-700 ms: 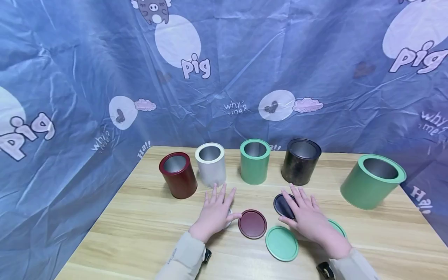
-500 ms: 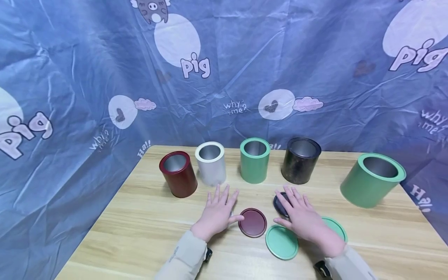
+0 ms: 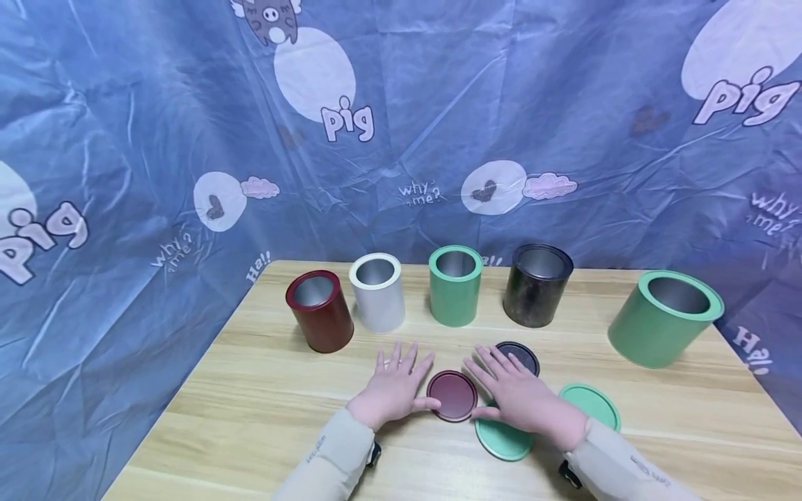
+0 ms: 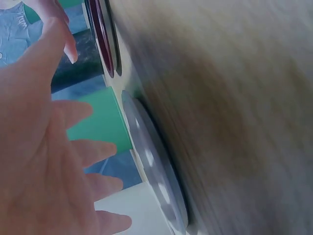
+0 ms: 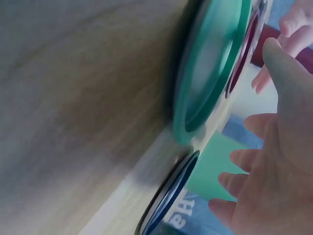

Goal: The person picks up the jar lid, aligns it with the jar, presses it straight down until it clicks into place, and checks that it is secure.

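With fingers spread and straight, my left hand hovers just above a pale grey-white lid, mostly hidden under it in the head view. My right hand, fingers also extended, is over part of a green lid, its fingertips beside a black lid. Between the two hands lies a dark red lid, the left thumb tip close to its edge. A second green lid lies right of the right hand. The wrist views show a gap between each palm and the lids; neither hand holds anything.
Along the back of the wooden table stand lidless cans: dark red, white, green and black. A larger green can stands at the right. A blue printed cloth hangs behind.
My right hand has moved left and slightly toward me, uncovering more of the black lid and the right green lid. The left hand has shifted slightly right and nearer. The lids and cans stay put.
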Demonstrator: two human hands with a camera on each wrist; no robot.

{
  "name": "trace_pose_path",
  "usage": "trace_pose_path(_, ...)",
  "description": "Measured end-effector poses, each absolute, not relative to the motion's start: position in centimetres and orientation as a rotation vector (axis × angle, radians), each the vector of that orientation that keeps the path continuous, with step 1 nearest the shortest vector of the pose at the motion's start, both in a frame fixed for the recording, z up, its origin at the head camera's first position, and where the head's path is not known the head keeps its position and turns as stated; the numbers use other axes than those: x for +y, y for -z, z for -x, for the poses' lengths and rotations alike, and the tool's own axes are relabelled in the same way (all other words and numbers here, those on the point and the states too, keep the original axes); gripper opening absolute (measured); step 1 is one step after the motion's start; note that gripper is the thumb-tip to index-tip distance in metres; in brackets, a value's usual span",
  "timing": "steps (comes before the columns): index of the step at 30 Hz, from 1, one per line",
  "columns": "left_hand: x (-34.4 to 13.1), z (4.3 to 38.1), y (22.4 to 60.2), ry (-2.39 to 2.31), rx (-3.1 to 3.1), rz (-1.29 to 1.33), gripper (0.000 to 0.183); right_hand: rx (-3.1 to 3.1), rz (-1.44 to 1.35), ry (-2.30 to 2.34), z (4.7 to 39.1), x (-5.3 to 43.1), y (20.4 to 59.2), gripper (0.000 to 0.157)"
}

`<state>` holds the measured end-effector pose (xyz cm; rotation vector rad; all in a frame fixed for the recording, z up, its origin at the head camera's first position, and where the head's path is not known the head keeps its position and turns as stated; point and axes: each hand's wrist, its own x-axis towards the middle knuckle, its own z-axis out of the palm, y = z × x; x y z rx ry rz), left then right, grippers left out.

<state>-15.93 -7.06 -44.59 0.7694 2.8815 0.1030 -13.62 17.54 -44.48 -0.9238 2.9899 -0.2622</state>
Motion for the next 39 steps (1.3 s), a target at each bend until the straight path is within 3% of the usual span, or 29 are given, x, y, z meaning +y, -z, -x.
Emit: trace_pose_path(39, -6.6, 15.3, 44.2, 0.016, 2.815, -0.824, 0.082, 2.788, 0.827, 0.319, 14.0, 16.3, 44.9, 0.086)
